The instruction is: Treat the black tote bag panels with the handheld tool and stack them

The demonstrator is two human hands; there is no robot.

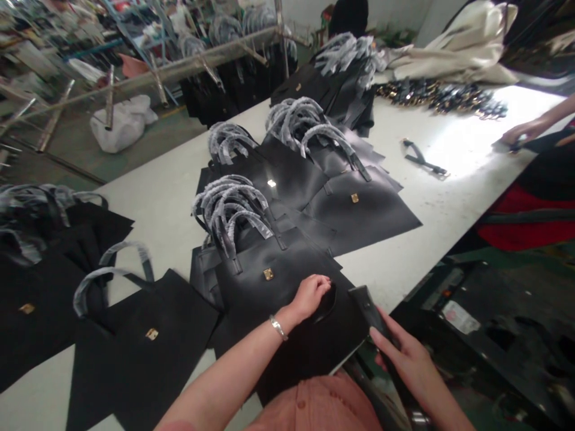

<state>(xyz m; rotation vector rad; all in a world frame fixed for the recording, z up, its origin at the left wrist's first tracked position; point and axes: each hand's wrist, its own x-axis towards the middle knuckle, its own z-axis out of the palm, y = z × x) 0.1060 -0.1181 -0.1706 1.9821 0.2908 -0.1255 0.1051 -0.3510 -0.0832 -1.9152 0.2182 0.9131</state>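
We find the left hand [309, 296], a bracelet [278, 327] at its wrist, set on the top handbag [269, 287] of the stack at the near edge of the worktable [171, 191]. Its fingers are bent down onto the leather beside a dark oval patch. We cannot tell whether they pinch anything or only press, though the hand looks placed to keep the panel flat. The right hand [406, 356] lies past the table's near edge with fingers almost straight, holding a narrow black leather piece [371, 311] by its lower end, against the bag's right corner. The bag lies with its gold clasp [268, 274] facing up and its paper-wrapped handles [233, 206] fanned toward the far side, apparently so that the stack sits level. A second stack [341, 197] lies just behind, overlapping it, and further bags [148, 335] crowd the left end. Towards the far right corner lie a loose strap [422, 160] and a heap of metal fittings [444, 96], and a co-worker's hand [521, 133] rests at the right edge. Nothing stands between the two hands.
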